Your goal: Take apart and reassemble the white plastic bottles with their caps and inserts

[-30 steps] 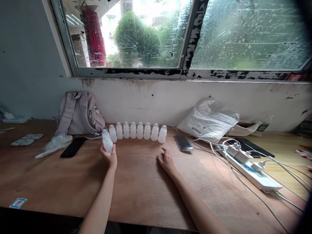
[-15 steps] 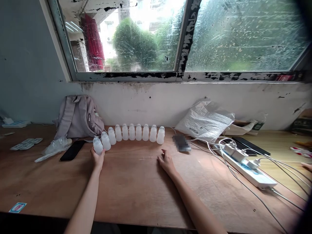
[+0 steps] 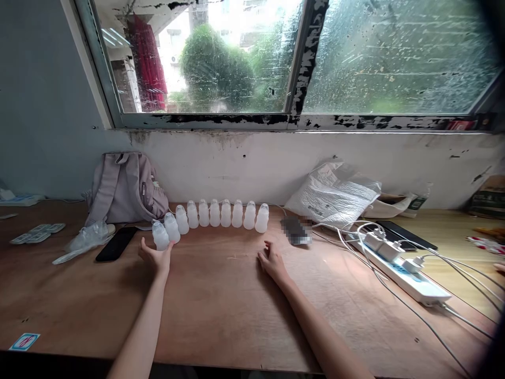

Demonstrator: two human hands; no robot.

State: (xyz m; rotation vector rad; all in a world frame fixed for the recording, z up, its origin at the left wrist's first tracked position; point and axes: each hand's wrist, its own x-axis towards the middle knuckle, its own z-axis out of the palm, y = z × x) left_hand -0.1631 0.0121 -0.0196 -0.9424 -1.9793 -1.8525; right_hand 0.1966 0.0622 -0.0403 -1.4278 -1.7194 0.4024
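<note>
Several small white plastic bottles [image 3: 215,213] stand in a curved row on the wooden table [image 3: 221,305] below the window. My left hand [image 3: 155,257] lies open just in front of the leftmost bottle [image 3: 160,235], fingers spread, its fingertips close to the bottle but not gripping it. My right hand [image 3: 271,260] rests on the table with its fingers loosely apart, a little in front of the right end of the row, and it holds nothing.
A grey backpack [image 3: 124,188] leans on the wall at the left, with a black phone [image 3: 117,243] and a clear plastic bag [image 3: 87,237] before it. At the right lie a white plastic bag [image 3: 335,192], a power strip [image 3: 398,268] with cables, and a blurred dark object [image 3: 295,230].
My left hand carried a bottle to the left end of the row, set it down and opened off it. My right hand stayed put.
</note>
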